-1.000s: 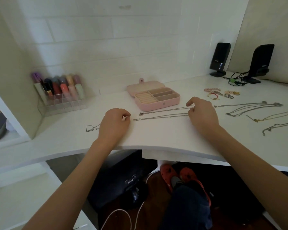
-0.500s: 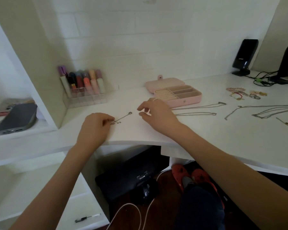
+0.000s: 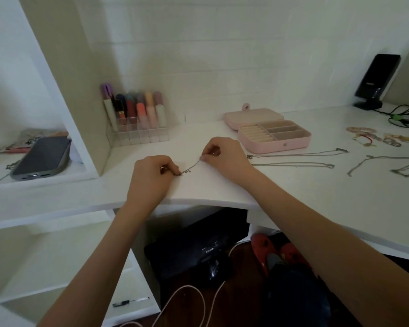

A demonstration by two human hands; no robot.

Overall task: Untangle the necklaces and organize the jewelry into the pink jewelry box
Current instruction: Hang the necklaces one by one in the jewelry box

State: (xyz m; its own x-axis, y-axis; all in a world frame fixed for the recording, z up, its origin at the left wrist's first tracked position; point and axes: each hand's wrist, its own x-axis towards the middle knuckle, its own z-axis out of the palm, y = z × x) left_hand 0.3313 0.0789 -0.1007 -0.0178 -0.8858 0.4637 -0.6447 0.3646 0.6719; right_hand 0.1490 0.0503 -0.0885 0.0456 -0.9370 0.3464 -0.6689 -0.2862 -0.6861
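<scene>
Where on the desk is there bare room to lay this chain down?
Bare desk lies near the front edge, right of your right hand, below the laid-out necklaces. Crowded: around the jewelry box and bracelets.

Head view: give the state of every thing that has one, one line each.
pink jewelry box: lid open, compartments look empty.
thin chain: pinched at both ends, stretched between hands.
left hand: pinching chain.
right hand: pinching chain.
two necklaces: laid out straight on desk.

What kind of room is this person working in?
Probably a bedroom vanity or home desk: a clear rack of lipsticks by the wall, a pink jewelry box lying open, and a black speaker with cables at the back.
</scene>
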